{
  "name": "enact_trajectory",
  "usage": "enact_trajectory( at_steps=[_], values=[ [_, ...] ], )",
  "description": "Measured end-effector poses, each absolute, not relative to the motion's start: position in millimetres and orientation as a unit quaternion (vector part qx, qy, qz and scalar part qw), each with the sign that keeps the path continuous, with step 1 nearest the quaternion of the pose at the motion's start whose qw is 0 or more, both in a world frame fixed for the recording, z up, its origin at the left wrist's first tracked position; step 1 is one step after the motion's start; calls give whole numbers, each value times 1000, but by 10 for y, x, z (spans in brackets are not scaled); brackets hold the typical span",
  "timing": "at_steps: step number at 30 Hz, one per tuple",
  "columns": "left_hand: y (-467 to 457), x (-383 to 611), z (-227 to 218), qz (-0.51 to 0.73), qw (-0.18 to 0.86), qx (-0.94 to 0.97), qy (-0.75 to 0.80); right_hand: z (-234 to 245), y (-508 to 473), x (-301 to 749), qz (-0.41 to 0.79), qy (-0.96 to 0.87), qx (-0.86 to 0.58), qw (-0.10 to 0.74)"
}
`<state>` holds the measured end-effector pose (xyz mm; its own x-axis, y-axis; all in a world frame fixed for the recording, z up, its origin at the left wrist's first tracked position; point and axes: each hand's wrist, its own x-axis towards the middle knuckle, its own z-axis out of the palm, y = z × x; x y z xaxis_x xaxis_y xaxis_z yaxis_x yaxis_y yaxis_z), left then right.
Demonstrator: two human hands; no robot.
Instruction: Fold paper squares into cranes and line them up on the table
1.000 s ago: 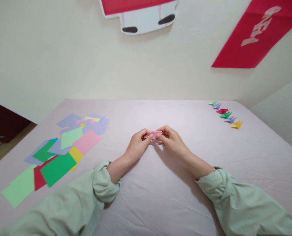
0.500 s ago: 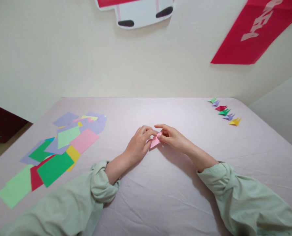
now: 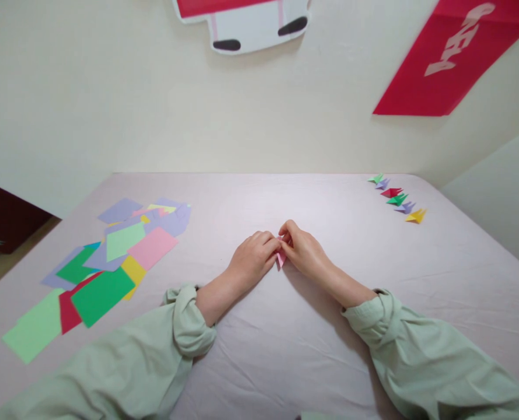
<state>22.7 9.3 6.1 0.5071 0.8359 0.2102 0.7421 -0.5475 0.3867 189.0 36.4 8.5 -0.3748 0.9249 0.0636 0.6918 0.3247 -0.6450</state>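
Note:
A small folded pink paper (image 3: 281,257) sits between my two hands at the middle of the pale cloth-covered surface (image 3: 286,350). My left hand (image 3: 251,259) is curled, its fingertips pressed against the paper from the left. From the right, my right hand (image 3: 302,251) pinches the same paper. Most of the paper is hidden by my fingers; only a pink tip shows below them. Both hands rest low on the cloth.
Several loose coloured paper squares (image 3: 106,262) lie spread at the left. A row of several small folded paper pieces (image 3: 397,198) lines the far right. A wall with a red banner (image 3: 447,58) stands behind; the surface's edge drops off at the left.
The pink paper went from a flat strip held up between the fingertips to a smaller folded piece pressed down near the cloth. Both hands closed in together and lowered.

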Motion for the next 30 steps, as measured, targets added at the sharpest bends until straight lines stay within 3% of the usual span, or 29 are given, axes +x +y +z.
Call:
enact_trajectory(
  at_steps=[6, 16, 30],
  values=[
    [96, 237, 47, 192, 126, 852, 470, 163, 311, 1991, 207, -813, -512, 187],
    [129, 267, -29, 319, 203, 787, 488, 155, 192, 2120, 216, -816, -508, 170],
    [143, 277, -82, 316, 185, 776, 514, 140, 295, 2008, 190, -802, -550, 135]
  ],
)
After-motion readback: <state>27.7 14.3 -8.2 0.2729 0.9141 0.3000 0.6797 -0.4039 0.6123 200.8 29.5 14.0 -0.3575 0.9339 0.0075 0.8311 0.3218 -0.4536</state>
